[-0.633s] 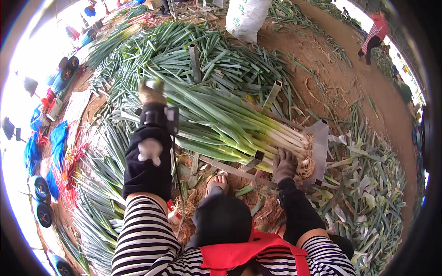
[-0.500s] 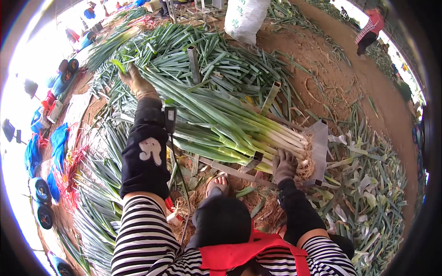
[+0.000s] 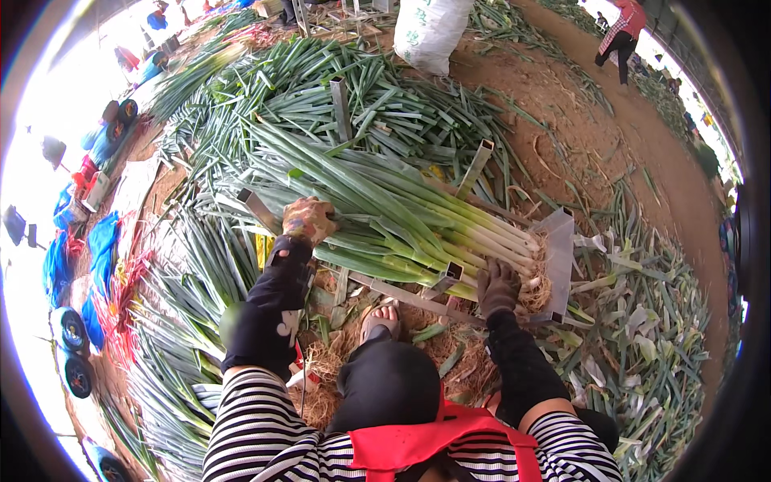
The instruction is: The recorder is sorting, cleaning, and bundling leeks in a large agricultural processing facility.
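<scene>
A thick bundle of leeks (image 3: 418, 213) lies across a metal frame (image 3: 401, 295), its white, rooted ends against a metal end plate (image 3: 560, 269) at the right. My right hand (image 3: 498, 289), in a dark glove, rests on the white stalks close to the roots, its fingers laid out over them. At the near edge of the green leaves is my left hand (image 3: 307, 221), in a stained glove. Its fingers are curled; what they hold, if anything, is hidden. A metal post (image 3: 259, 210) of the frame stands just left of it.
Cut leek tops (image 3: 321, 88) are heaped beyond the frame. More leeks (image 3: 173, 337) lie at the left, trimmings (image 3: 642, 345) at the right. A white sack (image 3: 432, 36) stands at the back. A person (image 3: 622, 40) walks at the far right. My foot (image 3: 381, 321) is below the frame.
My left hand has come down and right from the far leaf tips to the near side of the bundle. A bit of green leaf no longer shows at it. My right hand has stayed put.
</scene>
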Demonstrator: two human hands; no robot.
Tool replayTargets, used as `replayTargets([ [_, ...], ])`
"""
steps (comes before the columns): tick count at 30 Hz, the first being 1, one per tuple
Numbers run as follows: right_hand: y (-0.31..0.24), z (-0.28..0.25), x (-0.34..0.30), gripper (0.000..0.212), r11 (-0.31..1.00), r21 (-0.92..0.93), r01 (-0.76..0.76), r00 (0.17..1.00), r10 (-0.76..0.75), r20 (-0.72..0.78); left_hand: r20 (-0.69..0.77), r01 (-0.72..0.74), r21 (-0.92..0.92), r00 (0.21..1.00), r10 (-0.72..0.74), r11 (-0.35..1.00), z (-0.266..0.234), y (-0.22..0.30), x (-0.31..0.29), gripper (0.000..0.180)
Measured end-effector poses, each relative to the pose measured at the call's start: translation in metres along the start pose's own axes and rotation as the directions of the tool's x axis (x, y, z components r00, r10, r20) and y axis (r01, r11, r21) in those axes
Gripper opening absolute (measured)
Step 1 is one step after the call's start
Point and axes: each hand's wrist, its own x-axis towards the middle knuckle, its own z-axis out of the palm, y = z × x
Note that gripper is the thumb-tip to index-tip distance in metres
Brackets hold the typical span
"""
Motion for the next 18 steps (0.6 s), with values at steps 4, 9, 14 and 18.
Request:
replayTargets([
  [4,-0.006,0.000,0.001,0.045,0.999,0.052,0.009,1.000,-0.011,0.027,-0.167,-0.176,-0.201,0.976,0.144,0.964,0.009,-0.023,0.019,0.023],
  [9,0.004,-0.004,0.002,0.043,0.999,0.049,-0.009,0.999,0.007,0.046,-0.168,-0.402,0.111,0.894,0.416,0.909,-0.044,0.033,0.027,0.022],
  [14,0.003,-0.002,0.002,0.042,1.000,0.019,-0.011,0.999,0.010,0.036,-0.219,-0.231,0.628,0.864,0.454,0.743,-0.056,0.043,0.048,0.015],
  [18,-0.006,-0.001,0.004,0.043,0.999,0.049,0.011,0.999,-0.013,0.040,-0.619,-0.015,0.583,0.640,0.455,0.812,-0.044,-0.001,0.055,0.023],
])
